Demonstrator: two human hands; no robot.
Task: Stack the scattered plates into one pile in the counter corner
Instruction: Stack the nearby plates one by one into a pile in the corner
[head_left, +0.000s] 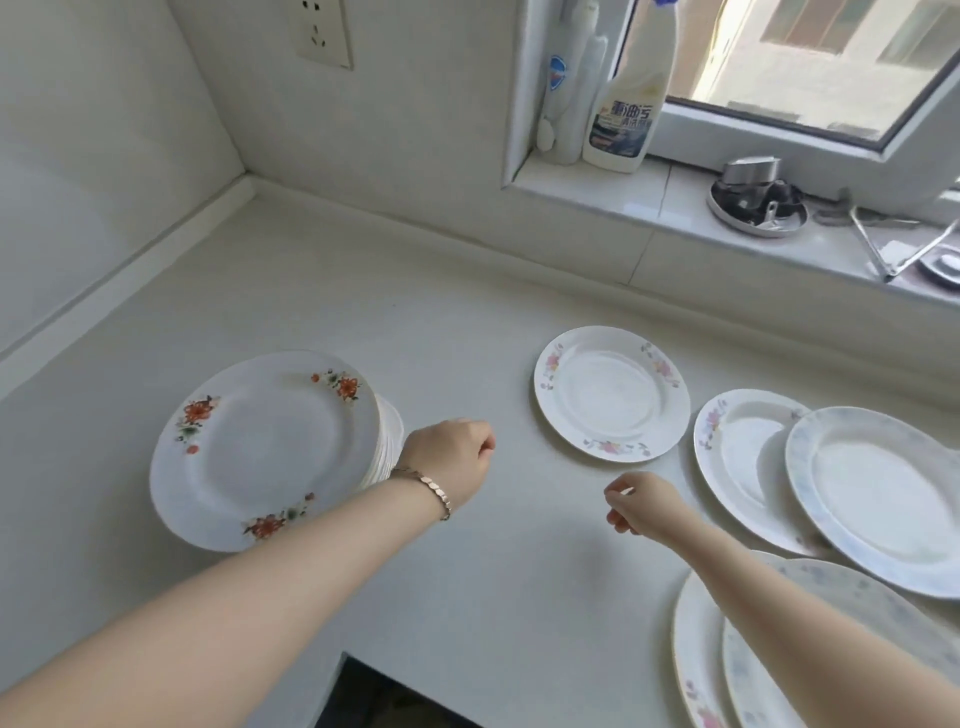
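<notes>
A pile of white plates (270, 447) stands on the left of the counter, its top plate rimmed with orange flowers. My left hand (454, 457) hovers just right of the pile, fingers curled with nothing in them. A single plate with pink flowers (613, 392) lies flat in the middle. My right hand (641, 501) is below its near rim, fingers bent and apart, holding nothing. To the right, a pink-flowered plate (737, 457) lies partly under a blue-rimmed plate (883, 493). Two more overlapping plates (727, 660) sit at the bottom right, partly hidden by my right forearm.
The white counter (363, 291) runs into a corner at the far left. A window sill at the back holds a cleaner bottle (631, 104), a metal dish (756, 205) and tongs (893, 254). A wall socket (324, 34) sits above. The counter edge drops off at the bottom centre.
</notes>
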